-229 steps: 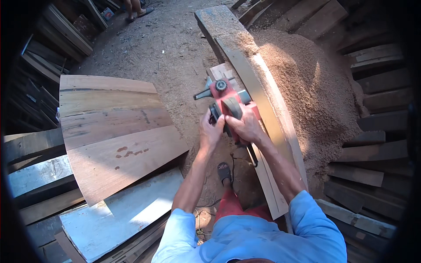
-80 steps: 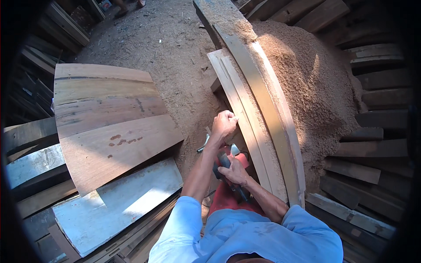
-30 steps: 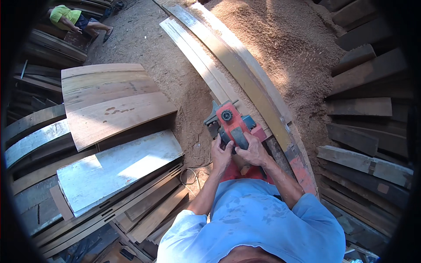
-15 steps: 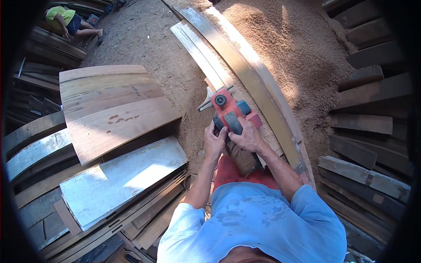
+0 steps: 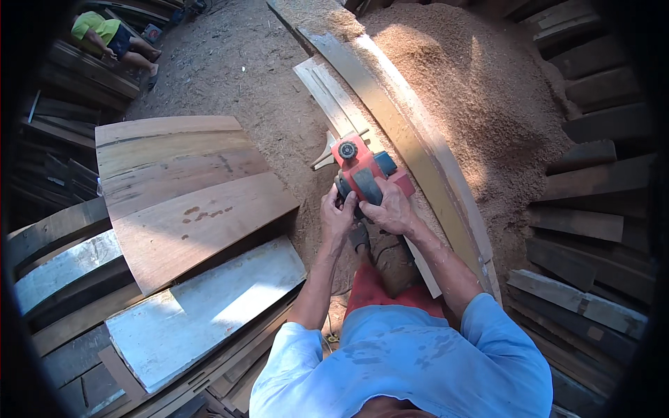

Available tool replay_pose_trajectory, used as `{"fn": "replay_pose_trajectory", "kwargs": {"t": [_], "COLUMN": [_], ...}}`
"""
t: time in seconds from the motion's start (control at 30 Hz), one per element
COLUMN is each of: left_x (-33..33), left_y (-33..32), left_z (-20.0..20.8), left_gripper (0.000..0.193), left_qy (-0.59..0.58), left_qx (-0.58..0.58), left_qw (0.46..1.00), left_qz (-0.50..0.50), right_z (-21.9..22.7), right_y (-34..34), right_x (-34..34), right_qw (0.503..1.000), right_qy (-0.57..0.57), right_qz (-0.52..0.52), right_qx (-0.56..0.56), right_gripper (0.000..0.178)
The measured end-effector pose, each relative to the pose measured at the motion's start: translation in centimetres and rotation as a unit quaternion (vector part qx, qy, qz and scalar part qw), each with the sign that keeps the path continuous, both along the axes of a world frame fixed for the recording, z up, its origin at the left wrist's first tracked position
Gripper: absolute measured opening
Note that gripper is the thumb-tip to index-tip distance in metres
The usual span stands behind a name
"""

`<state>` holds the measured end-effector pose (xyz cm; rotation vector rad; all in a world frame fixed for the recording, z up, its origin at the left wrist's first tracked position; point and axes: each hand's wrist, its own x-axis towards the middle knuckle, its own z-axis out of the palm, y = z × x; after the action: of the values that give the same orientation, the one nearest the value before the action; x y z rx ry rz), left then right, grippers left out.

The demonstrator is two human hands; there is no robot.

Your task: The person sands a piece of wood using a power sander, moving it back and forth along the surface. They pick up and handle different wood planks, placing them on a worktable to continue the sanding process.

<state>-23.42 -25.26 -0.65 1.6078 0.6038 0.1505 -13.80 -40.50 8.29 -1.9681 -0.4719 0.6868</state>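
Note:
A red electric hand planer (image 5: 363, 175) with a black front knob rests on a long narrow wooden board (image 5: 327, 90). My right hand (image 5: 388, 207) is wrapped round its rear handle. Closed against the planer's left side is my left hand (image 5: 338, 214), its thumb beside my right thumb; part of its fingers is hidden by the tool body. A pale metal guide fence (image 5: 325, 153) sticks out to the left of the planer. The board's near end shows below my right wrist.
A long yellowish beam (image 5: 390, 111) runs right of the board, beside heaped wood shavings (image 5: 460, 90). Left are a wide wooden panel (image 5: 202, 202) and a white-faced board (image 5: 209, 306) on stacked planks. More timber (image 5: 585, 223) lines the right. A person (image 5: 104, 35) sits far left.
Both hands have pushed the planer farther along the board, closer to its far end. The view has shifted, and more of the board's near end shows behind the tool.

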Motion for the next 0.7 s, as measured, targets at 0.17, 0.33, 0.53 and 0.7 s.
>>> {"fn": "replay_pose_trajectory", "kwargs": {"t": [0.17,0.33,0.53,0.7], "left_x": [3.4,6.9,11.1,14.2], "left_y": [3.3,7.1,11.3,16.8], "left_z": [-0.2,2.4,2.8,-1.5], "left_gripper": [0.039,0.044,0.051,0.056], "left_qy": [-0.082,-0.05,-0.082,-0.064], "left_qx": [-0.049,-0.071,-0.083,-0.068], "left_qw": [0.995,0.996,0.993,0.993], "left_qz": [0.038,0.016,0.028,0.074], "right_z": [-1.3,-1.2,1.7,2.8], "right_y": [3.7,7.5,12.4,16.8], "right_x": [3.2,6.8,11.0,14.3], "right_qw": [0.999,0.998,0.998,0.99], "right_qy": [-0.013,-0.037,0.05,0.126], "right_qz": [0.008,0.006,0.009,0.008], "right_qx": [0.042,0.055,0.043,0.067], "right_gripper": [0.039,0.038,0.033,0.028]}}
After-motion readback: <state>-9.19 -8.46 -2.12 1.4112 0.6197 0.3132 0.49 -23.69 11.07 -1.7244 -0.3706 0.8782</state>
